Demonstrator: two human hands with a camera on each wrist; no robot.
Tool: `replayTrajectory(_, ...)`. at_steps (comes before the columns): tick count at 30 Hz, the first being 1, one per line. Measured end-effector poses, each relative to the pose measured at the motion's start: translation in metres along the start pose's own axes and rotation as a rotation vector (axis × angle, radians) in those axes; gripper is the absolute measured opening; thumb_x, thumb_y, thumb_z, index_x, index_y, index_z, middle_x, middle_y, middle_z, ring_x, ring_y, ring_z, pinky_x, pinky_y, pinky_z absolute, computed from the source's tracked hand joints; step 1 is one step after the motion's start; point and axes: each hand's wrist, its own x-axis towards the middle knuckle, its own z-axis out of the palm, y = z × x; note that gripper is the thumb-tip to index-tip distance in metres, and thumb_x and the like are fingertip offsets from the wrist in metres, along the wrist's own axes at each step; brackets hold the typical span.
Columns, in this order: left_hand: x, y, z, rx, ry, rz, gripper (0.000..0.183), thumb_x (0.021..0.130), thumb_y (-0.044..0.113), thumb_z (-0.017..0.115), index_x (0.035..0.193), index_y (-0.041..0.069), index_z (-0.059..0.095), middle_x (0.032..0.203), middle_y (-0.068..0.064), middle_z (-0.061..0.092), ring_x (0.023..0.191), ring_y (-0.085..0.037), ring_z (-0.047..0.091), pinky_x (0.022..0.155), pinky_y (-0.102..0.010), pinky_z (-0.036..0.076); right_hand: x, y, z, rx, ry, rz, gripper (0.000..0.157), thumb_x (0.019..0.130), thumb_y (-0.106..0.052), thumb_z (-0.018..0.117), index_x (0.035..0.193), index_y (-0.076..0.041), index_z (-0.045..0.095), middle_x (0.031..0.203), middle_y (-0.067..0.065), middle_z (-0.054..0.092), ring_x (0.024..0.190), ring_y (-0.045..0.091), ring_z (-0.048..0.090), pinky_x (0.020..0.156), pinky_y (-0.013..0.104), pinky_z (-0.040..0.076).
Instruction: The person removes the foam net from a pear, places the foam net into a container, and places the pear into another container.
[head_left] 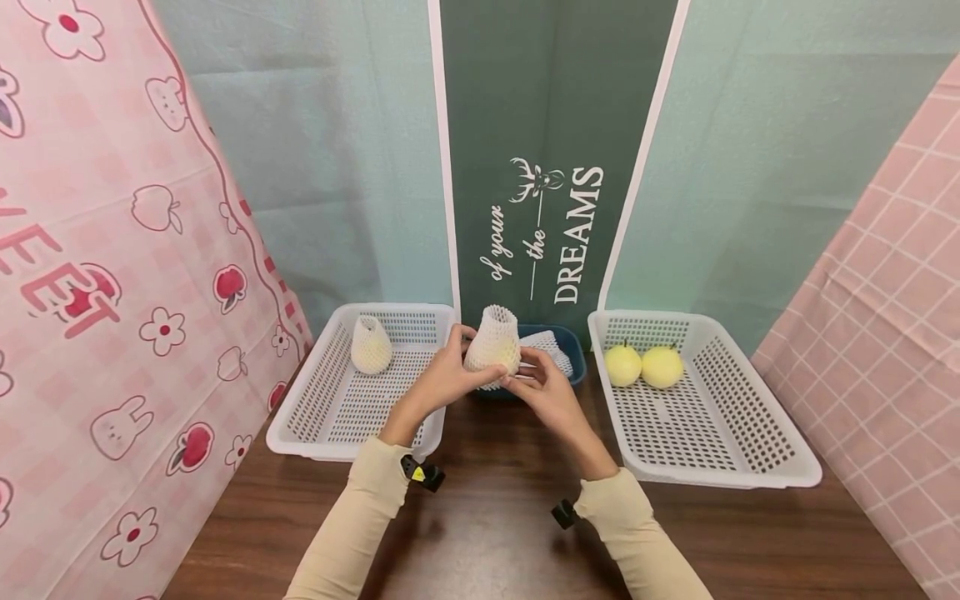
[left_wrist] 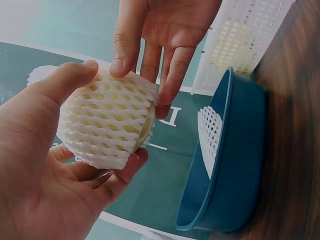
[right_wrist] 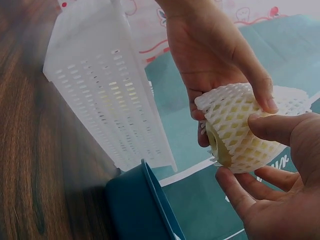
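My left hand [head_left: 442, 377] and right hand [head_left: 552, 395] together hold a pale yellow pear in a white foam net sleeve [head_left: 491, 346] above the table's middle. In the left wrist view, the left thumb and fingers curl round the netted pear [left_wrist: 107, 120], while the right thumb presses its upper side. Bare yellow skin [right_wrist: 217, 147] shows at the sleeve's open bottom end in the right wrist view. The sleeve's narrow top stands up beyond the fruit. Behind the hands, a blue bin [head_left: 573, 354] holds white foam nets [head_left: 547, 346], partly hidden by the right hand.
On the left stands a white perforated basket [head_left: 288, 437] with one netted pear [head_left: 371, 350] in it. The white basket [head_left: 798, 477] on the right holds two bare yellow pears [head_left: 662, 367]. Printed cloths surround the brown wooden table [head_left: 495, 533] at back and sides.
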Motion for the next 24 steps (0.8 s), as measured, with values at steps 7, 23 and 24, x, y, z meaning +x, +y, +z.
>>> replayTrajectory(7,-0.0011,0.0032,0.0047,-0.032,-0.016,0.007,0.080,0.090,0.043,0.085,0.148,0.012,0.039,0.129,-0.013,0.069,0.107,-0.022,0.069,0.089,-0.042,0.059,-0.0036,-0.0001,-0.0056,-0.010,0.009,0.010,0.067,0.099,-0.019,0.078,0.155,-0.005,0.044,0.154,0.019,0.052,0.137,0.037,0.060,0.106,0.037,0.056)
replayTrajectory(23,-0.0044,0.0030,0.0097,0.026,-0.041,0.090,0.078,0.094,0.032,0.081,0.157,0.015,0.038,0.144,-0.017,0.061,0.122,-0.032,0.066,0.098,-0.049,0.058,-0.0051,0.0018,-0.0102,0.054,0.038,0.001,0.064,0.099,-0.010,0.075,0.154,0.000,0.043,0.153,0.022,0.050,0.136,0.038,0.059,0.098,0.022,0.057)
replayTrajectory(24,-0.0045,0.0031,0.0100,0.027,-0.042,0.091,0.078,0.094,0.031,0.080,0.158,0.015,0.038,0.145,-0.017,0.061,0.124,-0.033,0.066,0.099,-0.049,0.058,-0.0054,0.0017,-0.0103,0.062,0.039,0.004,0.064,0.099,-0.009,0.076,0.154,0.000,0.043,0.153,0.021,0.050,0.136,0.038,0.059,0.098,0.021,0.057)
